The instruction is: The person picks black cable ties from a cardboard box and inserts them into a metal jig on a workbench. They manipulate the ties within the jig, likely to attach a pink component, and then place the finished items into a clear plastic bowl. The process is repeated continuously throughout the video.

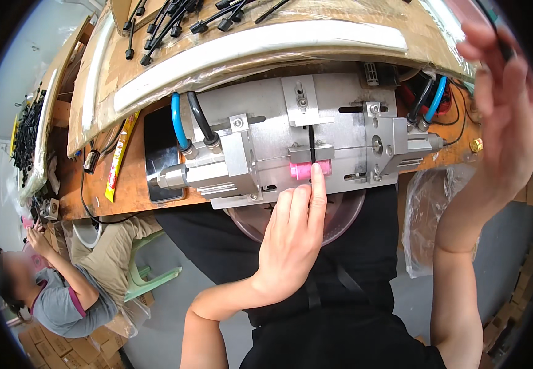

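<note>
A metal fixture (340, 126) with clamp blocks on both sides lies at the table's edge in front of me. Across its middle a thin black rod (312, 140) runs toward me over a small metal block and a pink piece (301, 170). My left hand (291, 237) presses the rod's near end with an outstretched index finger; its other fingers are lightly bent and hold nothing. Raised at the far right, my right hand (509, 117) is blurred, its fingers bent around a thin dark rod (494, 24) that is partly cut off by the picture's rim.
Behind the fixture, a cardboard-covered board (229, 92) carries several black rods (168, 24) with knobbed ends. A phone (161, 150) and a yellow strip (121, 157) lie left. Blue hoses (177, 120) rise from the clamps. A bowl (346, 215) sits below. Another person (63, 295) works at left.
</note>
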`<state>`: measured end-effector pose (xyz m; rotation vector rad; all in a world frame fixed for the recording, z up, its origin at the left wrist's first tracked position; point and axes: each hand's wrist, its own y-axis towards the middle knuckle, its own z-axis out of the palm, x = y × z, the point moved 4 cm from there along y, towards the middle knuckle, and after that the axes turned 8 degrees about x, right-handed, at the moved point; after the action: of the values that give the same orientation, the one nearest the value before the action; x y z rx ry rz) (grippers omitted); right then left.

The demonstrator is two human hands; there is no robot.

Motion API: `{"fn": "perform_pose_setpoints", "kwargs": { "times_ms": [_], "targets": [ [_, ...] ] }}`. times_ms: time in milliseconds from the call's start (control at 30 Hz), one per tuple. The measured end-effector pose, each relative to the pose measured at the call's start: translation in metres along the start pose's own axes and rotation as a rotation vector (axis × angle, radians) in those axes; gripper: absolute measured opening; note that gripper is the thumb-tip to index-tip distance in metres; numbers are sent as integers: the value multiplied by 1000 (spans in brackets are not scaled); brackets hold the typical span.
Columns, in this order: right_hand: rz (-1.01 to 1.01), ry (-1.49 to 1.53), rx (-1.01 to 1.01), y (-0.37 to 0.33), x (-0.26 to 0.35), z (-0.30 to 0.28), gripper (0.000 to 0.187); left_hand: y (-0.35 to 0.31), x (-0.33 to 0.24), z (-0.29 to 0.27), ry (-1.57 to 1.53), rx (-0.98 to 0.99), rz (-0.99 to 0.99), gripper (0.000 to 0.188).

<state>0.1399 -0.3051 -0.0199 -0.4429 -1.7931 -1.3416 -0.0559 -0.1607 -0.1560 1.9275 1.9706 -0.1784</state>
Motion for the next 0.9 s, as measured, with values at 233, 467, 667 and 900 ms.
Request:
{"fn": "perform_pose_setpoints", "kwargs": {
  "times_ms": [233, 467, 667, 900],
  "targets": [
    [21, -259, 408, -128, -16, 63, 45, 26, 25, -55, -30, -77, 88, 55],
    [-39, -463, 511, -167, -41, 108, 66, 132, 90, -134, 57, -179, 105, 18],
    [-6, -492, 537, -166, -51, 109, 69, 130, 80, -140, -5, -113, 177, 25],
    [-259, -1003, 185, -22, -32, 41, 17, 25, 25, -73, 26, -349, 82, 75]
  ]
}}
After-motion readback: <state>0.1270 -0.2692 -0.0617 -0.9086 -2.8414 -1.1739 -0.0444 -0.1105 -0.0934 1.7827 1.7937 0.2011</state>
